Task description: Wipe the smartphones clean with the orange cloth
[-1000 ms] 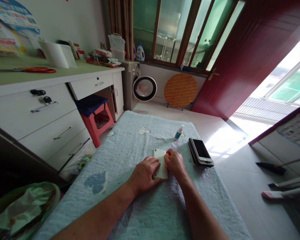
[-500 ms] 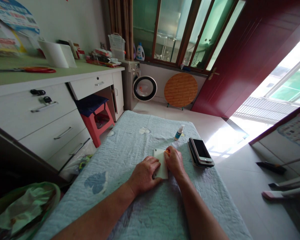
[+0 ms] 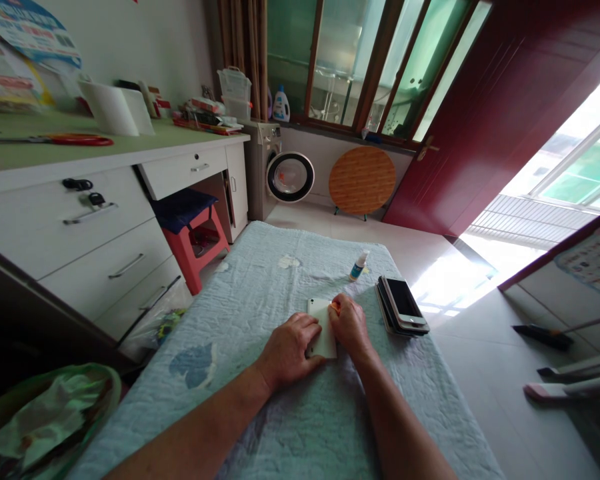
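A white phone [image 3: 324, 341] lies back up on the pale blue quilted cover [image 3: 260, 280], its camera at the top left corner. My left hand [image 3: 291, 347] grips its left and lower edges, fingers on the back and thumb at the bottom. In my right hand [image 3: 349, 321] is a small orange item [image 3: 335, 307], pinched against the upper right part of the phone; most of it is hidden by the fingers. To the right rests a stack of phones [image 3: 403, 307], the top one with its dark screen up. A small spray bottle [image 3: 359, 265] stands beyond my right hand.
On the left is a white desk [image 3: 180, 155] with drawers, and a red stool [image 3: 195, 243] is partly beneath it. A green bin [image 3: 113, 393] sits at the lower left. Behind the cover are a washing machine [image 3: 263, 167] with its door open and a round wooden board [image 3: 363, 180].
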Demonstrator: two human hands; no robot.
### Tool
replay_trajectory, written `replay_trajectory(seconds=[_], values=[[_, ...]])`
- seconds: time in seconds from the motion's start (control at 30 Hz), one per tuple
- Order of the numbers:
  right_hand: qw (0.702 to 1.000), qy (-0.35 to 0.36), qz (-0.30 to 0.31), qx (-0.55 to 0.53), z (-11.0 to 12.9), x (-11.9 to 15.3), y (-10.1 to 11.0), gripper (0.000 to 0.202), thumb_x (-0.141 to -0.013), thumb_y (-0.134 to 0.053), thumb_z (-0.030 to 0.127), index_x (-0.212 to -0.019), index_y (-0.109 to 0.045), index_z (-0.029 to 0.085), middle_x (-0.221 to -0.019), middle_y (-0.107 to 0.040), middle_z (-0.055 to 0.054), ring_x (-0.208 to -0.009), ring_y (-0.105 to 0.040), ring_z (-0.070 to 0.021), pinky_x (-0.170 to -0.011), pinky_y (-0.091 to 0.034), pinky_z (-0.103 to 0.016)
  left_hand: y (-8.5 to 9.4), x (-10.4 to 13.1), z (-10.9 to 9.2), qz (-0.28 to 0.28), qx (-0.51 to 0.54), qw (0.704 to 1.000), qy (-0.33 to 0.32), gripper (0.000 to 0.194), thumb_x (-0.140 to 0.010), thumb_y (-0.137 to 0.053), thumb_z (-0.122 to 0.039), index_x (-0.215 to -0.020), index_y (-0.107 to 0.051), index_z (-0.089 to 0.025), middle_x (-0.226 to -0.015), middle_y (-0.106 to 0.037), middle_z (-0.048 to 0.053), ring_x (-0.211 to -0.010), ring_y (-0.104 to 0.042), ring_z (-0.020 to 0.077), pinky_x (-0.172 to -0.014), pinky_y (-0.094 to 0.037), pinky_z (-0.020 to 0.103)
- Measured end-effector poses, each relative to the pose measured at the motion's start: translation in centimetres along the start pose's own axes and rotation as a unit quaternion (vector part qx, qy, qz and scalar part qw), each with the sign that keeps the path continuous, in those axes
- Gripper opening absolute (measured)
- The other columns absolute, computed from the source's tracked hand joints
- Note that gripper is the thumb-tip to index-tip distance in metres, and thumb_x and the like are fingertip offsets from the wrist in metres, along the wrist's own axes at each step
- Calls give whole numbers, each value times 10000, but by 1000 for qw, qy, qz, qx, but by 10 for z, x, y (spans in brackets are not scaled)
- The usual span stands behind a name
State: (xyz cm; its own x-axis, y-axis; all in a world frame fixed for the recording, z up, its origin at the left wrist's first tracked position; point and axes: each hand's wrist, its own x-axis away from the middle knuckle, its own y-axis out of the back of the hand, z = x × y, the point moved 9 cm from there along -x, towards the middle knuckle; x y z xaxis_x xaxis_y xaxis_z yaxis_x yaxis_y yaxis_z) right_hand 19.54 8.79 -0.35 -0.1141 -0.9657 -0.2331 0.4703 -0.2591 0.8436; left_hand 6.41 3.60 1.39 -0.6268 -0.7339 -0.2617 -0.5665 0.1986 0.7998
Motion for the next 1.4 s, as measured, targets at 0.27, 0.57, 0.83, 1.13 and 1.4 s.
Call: replay_trajectory(seconds=[0.27,0.57,0.83,1.13,1.4], values=[[1000,6,-2,6,2,3,1,113,-788,-463,154,-793,-572,183,-775,-607,-31,-733,-536,-155,-683,-338,-238,0,0,1,-4,6,1000,0,353,-776,-685,-489,-978,-595,-213,-1085,-621,77,-1076,-534,290,-942,-447,406],[1000,17,12,10,5,10,0,98,-799,-463,168,-797,-559,188,-767,-570,-20,-714,-520,-149,-663,-322,-238,1,0,-1,3,2,1000,3,306,-779,-685,-446,-947,-594,-207,-1079,-614,73,-1078,-530,284,-948,-443,400],[1000,20,16,8,4,11,0,99,-796,-468,168,-797,-566,184,-772,-573,-22,-712,-520,-145,-659,-323,-235,1,0,-1,4,-1,1000,-3,323,-774,-692,-448,-963,-600,-203,-1077,-618,76,-1073,-528,286,-950,-445,398],[995,-1,92,39,4,12,1,76,-717,-529,177,-706,-605,180,-646,-589,-11,-609,-458,-125,-569,-242,-240,-1,1,1,1,-2,1000,-7,394,-788,-674,-490,-1042,-611,-195,-1149,-620,93,-1118,-517,298,-982,-431,416],[990,-11,136,30,6,14,5,82,-679,-541,159,-642,-613,174,-591,-577,-7,-569,-419,-112,-548,-241,-232,-2,1,1,-4,-2,1000,-10,403,-792,-663,-509,-1036,-609,-192,-1171,-625,96,-1122,-526,299,-1000,-422,420]])
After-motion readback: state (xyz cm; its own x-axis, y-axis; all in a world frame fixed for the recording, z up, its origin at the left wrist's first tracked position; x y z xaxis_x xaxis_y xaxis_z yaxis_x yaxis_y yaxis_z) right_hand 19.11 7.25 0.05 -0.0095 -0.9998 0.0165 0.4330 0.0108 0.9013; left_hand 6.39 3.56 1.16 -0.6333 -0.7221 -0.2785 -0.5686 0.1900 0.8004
